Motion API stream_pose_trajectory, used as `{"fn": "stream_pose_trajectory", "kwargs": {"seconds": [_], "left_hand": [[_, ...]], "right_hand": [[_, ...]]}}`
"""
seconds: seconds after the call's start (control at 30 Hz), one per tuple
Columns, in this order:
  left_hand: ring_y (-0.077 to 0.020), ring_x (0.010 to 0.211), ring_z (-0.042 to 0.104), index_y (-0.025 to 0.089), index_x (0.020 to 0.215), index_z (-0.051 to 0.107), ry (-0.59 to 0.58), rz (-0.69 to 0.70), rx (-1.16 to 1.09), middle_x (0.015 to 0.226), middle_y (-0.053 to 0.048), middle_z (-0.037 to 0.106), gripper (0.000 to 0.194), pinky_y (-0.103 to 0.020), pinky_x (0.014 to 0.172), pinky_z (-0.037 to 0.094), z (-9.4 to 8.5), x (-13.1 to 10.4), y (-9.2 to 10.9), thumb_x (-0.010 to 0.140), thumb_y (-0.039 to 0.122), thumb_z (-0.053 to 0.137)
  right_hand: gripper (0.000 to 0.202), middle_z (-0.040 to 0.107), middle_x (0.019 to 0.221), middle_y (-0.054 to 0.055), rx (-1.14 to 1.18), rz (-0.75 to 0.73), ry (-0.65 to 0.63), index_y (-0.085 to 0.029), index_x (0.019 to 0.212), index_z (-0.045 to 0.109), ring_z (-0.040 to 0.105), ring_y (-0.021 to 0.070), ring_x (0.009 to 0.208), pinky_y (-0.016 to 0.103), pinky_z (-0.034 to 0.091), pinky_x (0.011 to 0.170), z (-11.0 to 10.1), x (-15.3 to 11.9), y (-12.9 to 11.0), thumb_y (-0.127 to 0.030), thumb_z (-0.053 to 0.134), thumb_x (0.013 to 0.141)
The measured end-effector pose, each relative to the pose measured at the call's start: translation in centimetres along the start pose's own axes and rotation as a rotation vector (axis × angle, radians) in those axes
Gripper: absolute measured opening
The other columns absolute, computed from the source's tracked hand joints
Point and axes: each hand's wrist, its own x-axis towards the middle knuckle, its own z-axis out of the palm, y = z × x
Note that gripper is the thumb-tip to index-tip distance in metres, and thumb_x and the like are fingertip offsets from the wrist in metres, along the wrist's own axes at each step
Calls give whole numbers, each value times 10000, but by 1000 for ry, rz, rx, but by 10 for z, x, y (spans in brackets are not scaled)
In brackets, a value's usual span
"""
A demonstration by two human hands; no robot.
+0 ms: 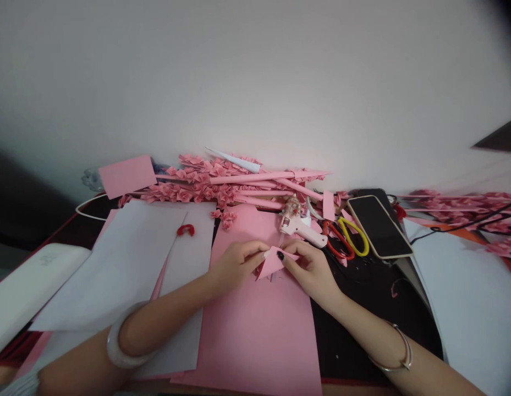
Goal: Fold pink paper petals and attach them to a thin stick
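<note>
Between my two hands is a small folded piece of pink paper (273, 263), shaped roughly like a triangle. My left hand (241, 263) pinches its left corner between thumb and fingers. At its right side my right hand (308, 268) pinches it, the dark-nailed thumb lying on top. Both hands are just above a large pink sheet (259, 330). A pale glue gun (302, 228) lies right behind my right hand, its tip end covered in blobs. Scissors with one red and one yellow handle (354, 236) lie to the right of it.
Pink paper flowers on stems (222, 181) are piled along the wall. White sheets (115, 269) lie at left beside a white box-like device (40, 286). A phone (381, 226) rests at right, near another white sheet (478, 302). A red curled piece (185, 230) lies on the left paper.
</note>
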Motion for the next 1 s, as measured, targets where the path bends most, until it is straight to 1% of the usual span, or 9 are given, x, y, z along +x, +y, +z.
{"fn": "stream_pose_trajectory", "kwargs": {"seconds": [0.07,0.13,0.17,0.3,0.37,0.57,0.7,0.9,1.0], "left_hand": [[-109,589,521,142,858,628,44,-4,42,651,6,578,217,-211,577,413,-1,0,0,860,241,435],[-108,582,496,147,829,624,102,-1,95,616,20,542,219,-210,573,396,-2,1,0,859,259,438],[-107,581,484,149,814,622,125,5,118,606,23,529,227,-209,571,388,-2,1,-1,861,269,436],[-113,605,487,148,826,639,149,22,154,626,16,555,245,-210,582,382,-3,2,-2,863,281,436],[-125,643,511,145,863,650,142,18,159,662,3,589,245,-214,599,392,-3,2,-1,859,275,442],[-133,619,526,140,872,669,140,-1,156,623,0,598,259,-224,590,403,-3,1,1,854,286,456],[-153,713,570,149,882,670,144,21,145,751,-24,657,243,-246,658,440,-4,2,0,843,288,474],[-144,756,603,150,893,653,129,38,111,859,-46,680,179,-228,675,463,-5,3,-1,812,227,513],[-128,712,597,160,871,658,124,70,142,833,-33,684,155,-207,633,449,-5,3,-2,807,247,547]], "right_hand": [[31,610,801,43,49,14,42,-186,799,583,572,168,758,300,464,695,1,0,0,-210,578,817],[138,602,877,49,143,51,89,-201,909,550,585,173,823,295,494,701,2,1,0,-229,614,790],[183,596,884,46,199,85,92,-205,925,533,593,169,809,287,511,674,2,1,0,-247,630,776],[185,583,677,-1,328,250,-13,-180,772,542,583,125,558,262,514,519,2,3,0,-330,649,758],[203,589,608,-7,335,289,-23,-169,713,553,583,125,531,262,505,517,1,3,1,-339,658,753],[238,625,568,0,351,315,9,-159,652,576,565,116,497,248,472,511,0,5,3,-350,701,718],[258,613,534,-13,362,321,11,-163,624,568,553,113,481,248,468,514,-1,6,3,-363,710,704],[266,614,525,-8,325,310,-69,-175,612,550,573,127,474,256,459,500,-1,5,2,-372,687,727],[248,613,534,-1,284,306,-115,-173,633,557,588,135,487,252,452,485,1,3,0,-364,669,744]]}}
